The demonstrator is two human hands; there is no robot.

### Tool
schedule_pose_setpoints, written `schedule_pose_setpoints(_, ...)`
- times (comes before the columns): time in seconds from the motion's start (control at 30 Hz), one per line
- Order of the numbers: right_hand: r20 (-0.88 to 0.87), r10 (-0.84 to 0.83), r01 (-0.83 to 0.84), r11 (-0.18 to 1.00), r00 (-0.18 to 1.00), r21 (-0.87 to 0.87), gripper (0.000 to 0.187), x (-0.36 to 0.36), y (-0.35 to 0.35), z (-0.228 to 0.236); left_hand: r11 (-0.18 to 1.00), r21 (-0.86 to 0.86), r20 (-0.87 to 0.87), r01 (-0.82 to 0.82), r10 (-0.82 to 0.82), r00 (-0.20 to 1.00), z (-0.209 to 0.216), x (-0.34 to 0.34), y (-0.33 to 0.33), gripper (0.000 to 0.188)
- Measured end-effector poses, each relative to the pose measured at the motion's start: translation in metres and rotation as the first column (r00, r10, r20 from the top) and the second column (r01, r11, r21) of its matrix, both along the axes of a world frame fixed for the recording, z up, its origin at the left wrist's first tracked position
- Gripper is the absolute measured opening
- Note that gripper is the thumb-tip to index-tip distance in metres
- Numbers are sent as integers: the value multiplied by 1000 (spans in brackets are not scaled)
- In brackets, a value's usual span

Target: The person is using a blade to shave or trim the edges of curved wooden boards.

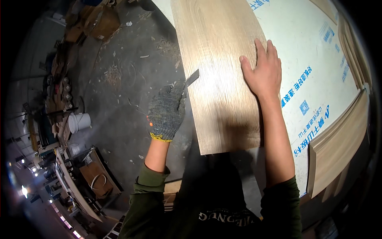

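Observation:
A long wood-grain panel lies in front of me, its near end jutting toward my body. My left hand, in a dark grey knitted glove with a yellow cuff edge, is closed around a flat dark metal blade. The blade's tip lies over the panel's left edge; its handle, if any, is hidden in the glove. My bare right hand rests flat along the panel's right side, fingers stretched forward and thumb spread out on the surface.
Under the panel and to its right spreads a white sheet with blue print. Several wood-grain boards are stacked at the right. The grey floor at left has shavings; a white bucket and cardboard boxes stand beyond.

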State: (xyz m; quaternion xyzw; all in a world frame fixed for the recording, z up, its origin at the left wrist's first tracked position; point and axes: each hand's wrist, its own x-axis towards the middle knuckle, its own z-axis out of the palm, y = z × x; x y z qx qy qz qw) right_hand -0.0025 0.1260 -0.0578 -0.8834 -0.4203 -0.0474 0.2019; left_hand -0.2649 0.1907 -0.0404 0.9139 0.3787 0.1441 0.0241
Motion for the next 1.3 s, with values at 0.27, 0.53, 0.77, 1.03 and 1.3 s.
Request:
schedule_pose_setpoints(0.27,-7,2,-2,1000,1000,13,68,1,-2,-2,996,-88,-86,-26,18,996,6,-3,-9,49)
schedule_pose_setpoints(0.53,-9,-8,8,1000,1000,-5,68,0,-1,0,998,-52,-42,-20,18,999,-2,-6,-3,46)
schedule_pose_setpoints(0.77,-17,-8,8,1000,1000,-12,68,-1,-1,2,1000,21,-28,-13,14,1000,0,-3,2,44)
schedule_pose_setpoints(1.03,-30,-8,8,1000,1000,2,68,-1,0,3,999,-34,41,-35,36,998,-1,-2,14,36)
schedule_pose_setpoints(1.3,-13,-1,1,1000,1000,21,67,1,0,2,993,-102,11,-60,62,998,-1,6,16,42)
